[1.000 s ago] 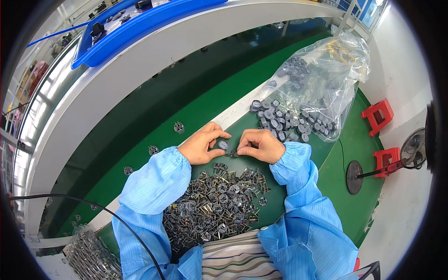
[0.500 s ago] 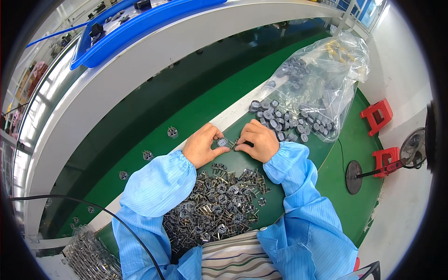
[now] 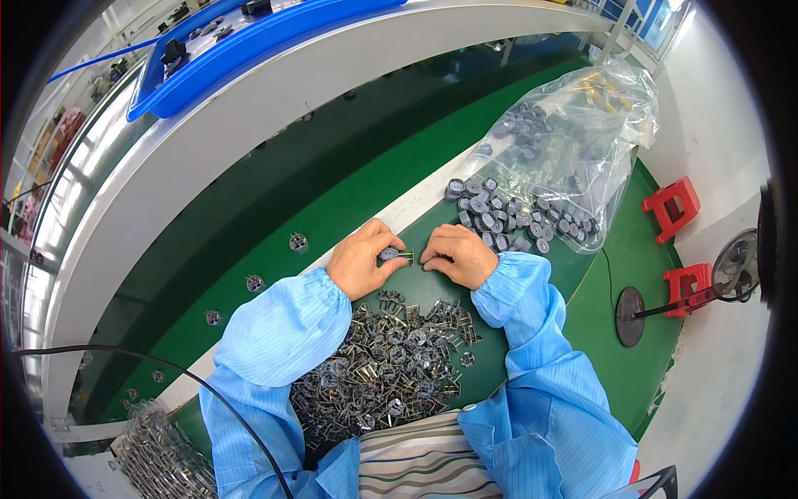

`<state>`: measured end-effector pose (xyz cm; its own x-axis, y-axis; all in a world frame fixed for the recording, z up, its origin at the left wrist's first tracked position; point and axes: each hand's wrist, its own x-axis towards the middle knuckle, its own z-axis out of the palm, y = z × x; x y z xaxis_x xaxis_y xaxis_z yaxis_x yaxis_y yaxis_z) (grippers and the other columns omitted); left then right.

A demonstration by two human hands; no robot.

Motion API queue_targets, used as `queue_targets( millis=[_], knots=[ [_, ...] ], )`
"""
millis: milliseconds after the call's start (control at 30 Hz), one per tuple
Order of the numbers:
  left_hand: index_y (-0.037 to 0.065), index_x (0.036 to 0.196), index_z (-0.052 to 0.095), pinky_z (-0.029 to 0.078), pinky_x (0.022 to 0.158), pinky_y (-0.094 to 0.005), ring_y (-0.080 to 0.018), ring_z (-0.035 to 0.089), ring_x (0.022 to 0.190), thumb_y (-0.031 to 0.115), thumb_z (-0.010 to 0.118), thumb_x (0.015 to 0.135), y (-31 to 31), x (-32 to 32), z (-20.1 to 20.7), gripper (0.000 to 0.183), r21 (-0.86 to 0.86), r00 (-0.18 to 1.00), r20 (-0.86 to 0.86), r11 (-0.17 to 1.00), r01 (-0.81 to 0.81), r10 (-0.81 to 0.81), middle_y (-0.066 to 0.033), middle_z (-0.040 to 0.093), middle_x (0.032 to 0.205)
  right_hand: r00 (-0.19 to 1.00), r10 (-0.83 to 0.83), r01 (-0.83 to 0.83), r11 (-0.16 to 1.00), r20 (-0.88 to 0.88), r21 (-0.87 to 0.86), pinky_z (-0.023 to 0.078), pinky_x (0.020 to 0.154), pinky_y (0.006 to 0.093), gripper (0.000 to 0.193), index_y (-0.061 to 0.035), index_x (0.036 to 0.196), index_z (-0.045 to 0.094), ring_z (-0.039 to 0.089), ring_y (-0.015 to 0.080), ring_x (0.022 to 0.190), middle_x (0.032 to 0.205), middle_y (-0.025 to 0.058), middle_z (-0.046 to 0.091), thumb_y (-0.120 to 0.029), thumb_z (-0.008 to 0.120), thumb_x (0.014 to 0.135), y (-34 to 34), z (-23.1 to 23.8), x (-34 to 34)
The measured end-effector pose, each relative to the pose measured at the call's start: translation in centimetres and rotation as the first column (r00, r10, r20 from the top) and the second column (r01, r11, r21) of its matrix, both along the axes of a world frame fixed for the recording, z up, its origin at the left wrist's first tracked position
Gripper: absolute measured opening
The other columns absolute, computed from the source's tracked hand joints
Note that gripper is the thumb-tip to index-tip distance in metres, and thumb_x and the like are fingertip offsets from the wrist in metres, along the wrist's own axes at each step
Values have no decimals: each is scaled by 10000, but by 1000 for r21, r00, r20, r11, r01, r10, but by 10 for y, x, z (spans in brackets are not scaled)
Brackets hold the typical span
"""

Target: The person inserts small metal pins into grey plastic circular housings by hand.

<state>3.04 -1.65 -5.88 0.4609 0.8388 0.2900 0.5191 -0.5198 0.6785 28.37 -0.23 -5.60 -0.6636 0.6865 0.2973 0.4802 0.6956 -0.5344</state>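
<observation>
Conveyor belt, green [image 3: 374,179]: being bordered on its far side by a curved white rail [image 3: 332,65] and on its near side by a white strip [image 3: 428,187].

Worktable, green-topped [image 3: 436,287]: being occupied by one heap of metal-pinned inserts, one group of grey caps and a bag.

Bag, clear plastic [image 3: 619,154]: being propped at the table's far right, partly filled with grey caps.

Tray, blue [image 3: 274,54]: being supported beyond the rail, with dark parts being held inside.

Heap of metal-pinned inserts, dark-bodied [image 3: 374,374]: being flanked by two blue striped sleeves [image 3: 283,324].

Pedestal fan [image 3: 736,264]: being stationed at right, near two red stools [image 3: 673,208].

Group of loose grey caps [image 3: 499,220]: being spread at the bag's mouth, just beyond the right hand [image 3: 464,256].

Left hand [image 3: 366,259]: one grey cap [image 3: 389,254] is being pinched between thumb and forefinger, above the table between heap and strip; metal pins [image 3: 407,256] are being pointed from it toward the right hand.

Right hand: fingers and thumb are being kept bent, just apart from those pins; whether anything is being gripped cannot be told.

Single inserts [image 3: 298,242]: being carried, spaced apart, on the belt at left.
</observation>
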Motion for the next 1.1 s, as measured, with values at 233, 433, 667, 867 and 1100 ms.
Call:
queue_targets(
  millis=[233, 433, 667, 867, 1100],
  knots=[
    [94, 1077, 711, 534, 737, -344, -221, 632, 813, 173, 811, 849, 4, -8, 6, 262, -11, 989, -5, 989, 150, -150, -55, 585, 986, 994, -61, 66, 996, -88, 63, 461, 796, 389, 276, -103, 1073, 712, 613, 262, 931, 991, 75, 629, -98, 794, 810, -11, 12, -17],
    [84, 1065, 705, 516, 685, -321, -176, 589, 743, 114, 830, 819, 5, -7, 8, 278, -165, 996, -20, 983, 77, -82, -63, 570, 994, 999, 27, -31, 992, 33, 119, 391, 798, 364, 118, -126, 895, 730, 590, 222, 950, 944, 3, 652, -138, 804, 804, -14, 16, -17],
    [86, 1140, 681, 478, 668, -326, -164, 530, 729, 113, 867, 780, 8, -10, 11, 406, -164, 992, 66, 979, 120, -111, -59, 520, 926, 994, -39, 42, 999, -103, 31, 416, 843, 400, 176, -93, 936, 756, 594, 256, 940, 937, 31, 676, -137, 825, 780, -9, 37, 5],
    [101, 1164, 657, 480, 725, -318, -171, 538, 804, 162, 898, 750, 7, -10, 3, 482, -182, 991, -45, 976, 118, -128, -56, 537, 958, 985, -135, 128, 989, 105, 69, 386, 852, 384, 178, -117, 866, 738, 552, 231, 978, 941, 13, 638, -176, 853, 743, -8, 25, 11],
    [91, 1018, 669, 539, 816, -396, -262, 658, 953, 297, 898, 740, 2, -5, 16, 415, -73, 989, -80, 991, 115, -121, -84, 598, 1012, 981, -172, 165, 982, 86, 90, 375, 827, 385, 148, -128, 807, 723, 566, 228, 944, 889, -1, 627, -185, 837, 734, -5, 21, 9]
  ],
)
